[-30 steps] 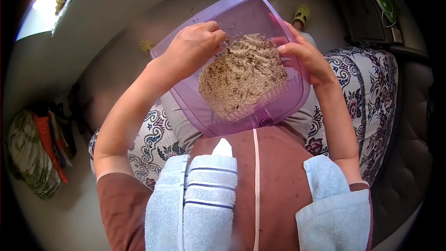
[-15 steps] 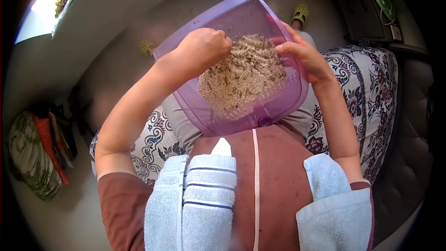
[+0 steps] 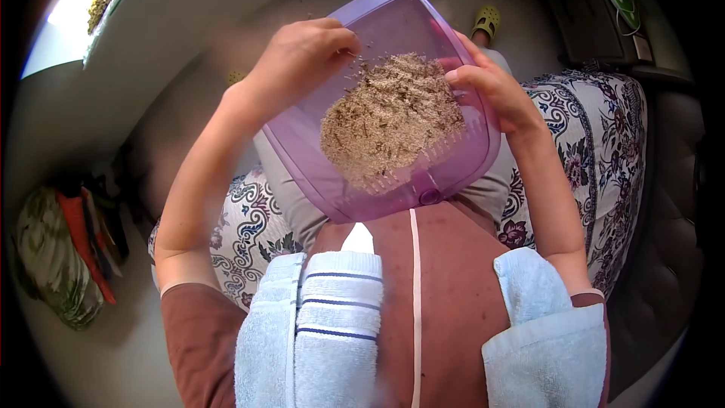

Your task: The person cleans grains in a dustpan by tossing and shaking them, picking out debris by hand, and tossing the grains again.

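Observation:
A translucent purple plastic tray is tilted over my lap, with a heap of pale grains mixed with dark bits in it. My right hand grips the tray's right rim, thumb inside and fingers behind the wall. Over the upper left part of the tray, my left hand is raised above the surface with its fingers pinched together. Whatever the pinched fingertips hold is too small to make out. Dark bits lie near those fingertips, at the heap's upper edge.
Patterned fabric covers the seat under me. A blue towel lies on my chest. Bags stand on the floor at the left, and a dark cabinet is at the upper right. A yellow-green clog shows beyond the tray.
My left hand dipped to the heap's upper left edge, then moved up and left, away from the grains. The tray has shifted slightly left, with my right hand still on its rim.

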`<action>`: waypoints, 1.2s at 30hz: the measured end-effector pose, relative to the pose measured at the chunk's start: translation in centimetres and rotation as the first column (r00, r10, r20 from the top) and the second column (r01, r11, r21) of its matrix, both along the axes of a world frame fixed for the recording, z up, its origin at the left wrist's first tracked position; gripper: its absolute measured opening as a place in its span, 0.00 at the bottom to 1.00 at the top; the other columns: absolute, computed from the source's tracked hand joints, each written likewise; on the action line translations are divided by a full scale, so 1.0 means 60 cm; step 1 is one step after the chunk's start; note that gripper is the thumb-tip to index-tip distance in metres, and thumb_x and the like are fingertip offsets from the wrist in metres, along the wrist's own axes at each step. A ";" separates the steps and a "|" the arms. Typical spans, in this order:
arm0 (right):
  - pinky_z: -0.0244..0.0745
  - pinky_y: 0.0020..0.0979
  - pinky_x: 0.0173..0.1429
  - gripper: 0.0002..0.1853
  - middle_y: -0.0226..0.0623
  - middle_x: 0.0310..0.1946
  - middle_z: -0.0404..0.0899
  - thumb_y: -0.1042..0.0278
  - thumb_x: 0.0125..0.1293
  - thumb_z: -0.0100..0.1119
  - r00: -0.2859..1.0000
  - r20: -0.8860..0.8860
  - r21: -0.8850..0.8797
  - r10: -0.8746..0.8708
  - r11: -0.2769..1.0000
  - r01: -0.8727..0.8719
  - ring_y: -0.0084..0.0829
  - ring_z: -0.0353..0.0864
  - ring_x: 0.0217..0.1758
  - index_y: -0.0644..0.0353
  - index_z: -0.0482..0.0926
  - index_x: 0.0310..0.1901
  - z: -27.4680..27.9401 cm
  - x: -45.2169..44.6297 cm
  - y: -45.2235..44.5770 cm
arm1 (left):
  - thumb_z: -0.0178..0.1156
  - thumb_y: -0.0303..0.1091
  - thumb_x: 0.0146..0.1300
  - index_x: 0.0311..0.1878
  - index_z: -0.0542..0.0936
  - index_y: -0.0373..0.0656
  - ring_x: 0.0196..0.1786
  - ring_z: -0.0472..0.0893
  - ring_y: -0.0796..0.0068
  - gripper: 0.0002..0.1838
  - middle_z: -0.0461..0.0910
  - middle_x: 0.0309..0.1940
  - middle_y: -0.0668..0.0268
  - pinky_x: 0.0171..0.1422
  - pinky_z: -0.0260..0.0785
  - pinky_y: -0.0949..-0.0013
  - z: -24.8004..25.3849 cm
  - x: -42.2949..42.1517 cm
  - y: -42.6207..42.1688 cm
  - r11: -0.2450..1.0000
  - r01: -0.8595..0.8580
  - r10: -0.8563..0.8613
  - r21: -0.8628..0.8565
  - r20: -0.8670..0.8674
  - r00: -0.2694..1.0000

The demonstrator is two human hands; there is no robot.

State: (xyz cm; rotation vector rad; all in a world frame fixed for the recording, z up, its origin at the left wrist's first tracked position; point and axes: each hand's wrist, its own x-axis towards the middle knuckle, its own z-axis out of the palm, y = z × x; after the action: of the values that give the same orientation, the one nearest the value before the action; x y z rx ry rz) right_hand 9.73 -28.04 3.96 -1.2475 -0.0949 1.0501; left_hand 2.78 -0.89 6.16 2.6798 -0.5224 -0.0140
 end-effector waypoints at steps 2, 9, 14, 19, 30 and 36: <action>0.71 0.23 0.54 0.37 0.32 0.46 0.74 0.73 0.59 0.56 1.000 0.014 -0.011 0.020 1.000 -0.020 0.21 0.74 0.46 0.55 0.58 0.72 -0.001 0.001 0.003 | 0.64 0.31 0.56 0.38 0.81 0.46 0.41 0.80 0.66 0.06 0.79 0.40 0.68 0.44 0.75 0.65 -0.013 -0.001 -0.021 0.998 0.009 -0.008 0.057 -0.016 1.000; 0.71 0.24 0.55 0.37 0.34 0.47 0.74 0.74 0.59 0.56 1.000 0.013 0.004 0.024 1.000 -0.024 0.22 0.75 0.48 0.55 0.58 0.72 -0.001 0.002 0.000 | 0.60 0.31 0.58 0.33 0.79 0.42 0.44 0.78 0.65 0.03 0.76 0.36 0.66 0.47 0.74 0.64 -0.020 0.010 -0.041 0.967 0.097 -0.084 0.237 -0.067 0.994; 0.72 0.22 0.54 0.37 0.32 0.46 0.76 0.76 0.60 0.56 1.000 -0.015 -0.004 -0.006 1.000 0.005 0.21 0.76 0.47 0.59 0.57 0.72 0.003 -0.002 0.002 | 0.58 0.29 0.60 0.34 0.75 0.40 0.43 0.78 0.63 0.04 0.75 0.34 0.62 0.45 0.73 0.62 -0.022 0.014 -0.044 0.929 0.198 -0.203 0.313 -0.017 0.979; 0.72 0.22 0.53 0.37 0.31 0.45 0.76 0.76 0.60 0.56 0.999 -0.033 -0.004 -0.020 1.000 0.020 0.20 0.75 0.45 0.58 0.57 0.72 -0.005 -0.001 -0.011 | 0.59 0.26 0.62 0.37 0.73 0.38 0.32 0.80 0.68 0.05 0.78 0.30 0.62 0.39 0.73 0.67 0.021 0.000 -0.004 0.984 0.014 -0.017 -0.180 -0.015 1.000; 0.71 0.20 0.52 0.35 0.29 0.43 0.76 0.77 0.60 0.55 0.999 -0.038 0.021 -0.026 0.999 0.027 0.17 0.75 0.44 0.57 0.59 0.71 -0.002 -0.004 -0.004 | 0.63 0.26 0.57 0.38 0.82 0.43 0.35 0.82 0.66 0.05 0.80 0.38 0.65 0.39 0.76 0.68 0.022 -0.051 0.030 0.998 0.049 -0.051 -0.030 -0.072 0.996; 0.72 0.21 0.53 0.35 0.29 0.43 0.76 0.78 0.60 0.55 0.997 -0.071 0.049 -0.043 0.998 0.046 0.18 0.75 0.43 0.57 0.60 0.71 -0.006 -0.005 0.000 | 0.57 0.26 0.55 0.34 0.79 0.42 0.42 0.78 0.63 0.04 0.73 0.34 0.62 0.43 0.74 0.63 -0.011 -0.087 -0.055 0.973 0.230 -0.226 -0.020 -0.275 0.934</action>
State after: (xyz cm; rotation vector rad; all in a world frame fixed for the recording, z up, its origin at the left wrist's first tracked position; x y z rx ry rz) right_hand 9.44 -28.04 3.62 -1.1610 -0.0401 1.0455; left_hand -2.45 -4.21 5.51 2.5544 -0.7385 -0.4518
